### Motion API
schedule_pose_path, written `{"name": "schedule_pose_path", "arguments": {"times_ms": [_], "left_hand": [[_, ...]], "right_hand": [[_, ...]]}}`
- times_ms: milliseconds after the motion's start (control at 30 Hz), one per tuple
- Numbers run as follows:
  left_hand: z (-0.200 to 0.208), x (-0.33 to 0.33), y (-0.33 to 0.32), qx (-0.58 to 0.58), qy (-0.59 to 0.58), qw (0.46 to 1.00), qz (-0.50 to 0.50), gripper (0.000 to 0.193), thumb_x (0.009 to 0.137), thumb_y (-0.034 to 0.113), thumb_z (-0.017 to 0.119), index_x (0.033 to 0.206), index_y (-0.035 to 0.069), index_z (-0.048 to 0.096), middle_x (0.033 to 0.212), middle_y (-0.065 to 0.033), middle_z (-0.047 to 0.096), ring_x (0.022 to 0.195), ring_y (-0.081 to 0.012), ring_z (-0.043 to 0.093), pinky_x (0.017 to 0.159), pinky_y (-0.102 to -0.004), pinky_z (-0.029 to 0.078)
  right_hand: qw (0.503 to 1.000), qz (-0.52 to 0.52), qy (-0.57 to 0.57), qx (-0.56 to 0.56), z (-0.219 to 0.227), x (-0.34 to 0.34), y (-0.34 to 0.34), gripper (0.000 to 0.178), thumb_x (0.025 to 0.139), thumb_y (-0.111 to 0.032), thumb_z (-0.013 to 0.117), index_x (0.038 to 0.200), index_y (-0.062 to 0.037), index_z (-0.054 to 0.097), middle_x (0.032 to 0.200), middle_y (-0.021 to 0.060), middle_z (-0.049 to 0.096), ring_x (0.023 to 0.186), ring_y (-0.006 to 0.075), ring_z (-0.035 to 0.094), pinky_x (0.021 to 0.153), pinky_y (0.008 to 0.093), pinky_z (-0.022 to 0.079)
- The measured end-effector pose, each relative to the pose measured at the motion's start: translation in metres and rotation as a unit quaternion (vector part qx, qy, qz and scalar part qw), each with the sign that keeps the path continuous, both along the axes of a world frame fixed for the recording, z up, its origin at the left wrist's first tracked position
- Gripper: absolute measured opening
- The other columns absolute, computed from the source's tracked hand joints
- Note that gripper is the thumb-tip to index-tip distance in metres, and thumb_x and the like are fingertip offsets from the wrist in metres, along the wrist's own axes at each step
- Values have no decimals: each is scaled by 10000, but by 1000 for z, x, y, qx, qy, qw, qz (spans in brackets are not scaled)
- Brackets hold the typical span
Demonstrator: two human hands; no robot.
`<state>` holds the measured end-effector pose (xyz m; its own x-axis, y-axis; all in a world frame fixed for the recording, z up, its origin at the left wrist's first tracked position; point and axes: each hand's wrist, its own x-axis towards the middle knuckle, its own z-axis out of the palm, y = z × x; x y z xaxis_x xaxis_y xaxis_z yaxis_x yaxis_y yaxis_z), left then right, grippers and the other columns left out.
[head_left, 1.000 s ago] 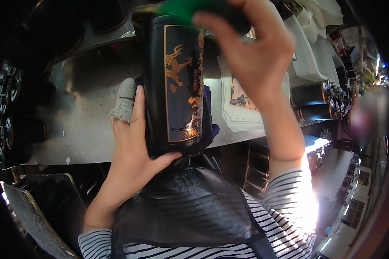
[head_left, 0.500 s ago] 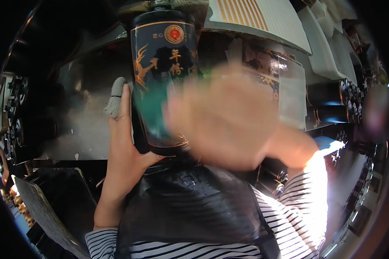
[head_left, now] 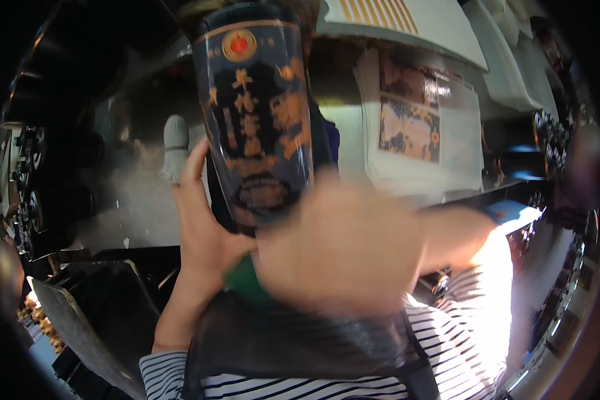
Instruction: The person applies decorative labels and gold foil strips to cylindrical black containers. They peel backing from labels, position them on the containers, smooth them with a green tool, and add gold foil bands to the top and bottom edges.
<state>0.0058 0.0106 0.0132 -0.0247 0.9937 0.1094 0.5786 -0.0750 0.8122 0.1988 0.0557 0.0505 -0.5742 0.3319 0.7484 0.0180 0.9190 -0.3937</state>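
A black bottle (head_left: 250, 133) with orange-gold printing and a round red emblem is tilted in front of me, its top cut off by the picture's upper edge. My left hand (head_left: 203, 213) grips it from the left and below; the fingers behind it are hidden. A grey cloth finger cover (head_left: 175, 148) sits on one finger of that hand. Close to the bottle's lower right, my right hand (head_left: 353, 247) is smeared by motion, its fingers curled. From under it juts a green thing (head_left: 250, 283), too blurred to name, which this hand seems to hold.
Printed decal sheets (head_left: 410, 130) lie on white paper at the right. Behind them are a white board with gold stripes (head_left: 373, 15) and a white tray (head_left: 507, 60). Dark bottles stand at left (head_left: 63, 210) and right. A dark board (head_left: 80, 327) leans at lower left.
My right hand has swept down from the bottle's front to below its lower end, taking the green thing along. The bottle has tilted, its print shifted left. The decal sheets are now uncovered.
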Motion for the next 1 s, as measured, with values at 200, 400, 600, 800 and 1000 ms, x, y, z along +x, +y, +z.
{"name": "schedule_pose_path", "arguments": {"times_ms": [200, 400, 600, 800, 1000], "left_hand": [[-8, -20, -3, -66, 69, 995, -33, 952, 651, 300, 847, 1406, -6, 355, 1485, -222, 288, 1405, -378, 228, 1116, -451, 239], [-20, -9, -7, -34, -43, 998, 43, 932, 600, 295, 877, 1343, 2, 397, 1285, -177, 428, 1197, -328, 427, 1025, -400, 343], [-17, -12, -2, -63, -71, 995, 27, 868, 613, 271, 869, 1313, 13, 424, 1229, -134, 467, 1156, -285, 455, 1005, -378, 353], [-14, -21, -4, -67, -8, 998, -10, 895, 626, 227, 865, 1369, 24, 409, 1250, -143, 486, 1174, -293, 463, 1006, -386, 367], [-9, -26, -1, -87, 1, 996, -24, 904, 627, 174, 842, 1398, 18, 396, 1377, -189, 431, 1283, -355, 416, 1052, -415, 354]], "right_hand": [[975, -125, 32, 183, 2, -16, 78, 76, 730, -40, 692, 804, -33, 677, 752, 27, 656, 621, 111, 599, 522, 224, 461], [997, -67, -10, -22, 1, -9, 46, 206, 714, -111, 754, 889, -51, 662, 775, 52, 657, 636, 138, 620, 569, 261, 490], [989, -83, 10, 122, -12, 14, 54, 214, 767, -66, 707, 974, -59, 654, 868, 42, 677, 729, 177, 637, 635, 286, 507], [967, -159, 71, -186, -16, 6, 42, 250, 701, -36, 752, 929, -27, 652, 861, 78, 647, 749, 234, 619, 656, 321, 493], [996, -52, -50, 51, -2, -2, 45, 109, 676, -93, 657, 762, -78, 591, 682, 25, 549, 576, 188, 542, 522, 307, 439]]}}
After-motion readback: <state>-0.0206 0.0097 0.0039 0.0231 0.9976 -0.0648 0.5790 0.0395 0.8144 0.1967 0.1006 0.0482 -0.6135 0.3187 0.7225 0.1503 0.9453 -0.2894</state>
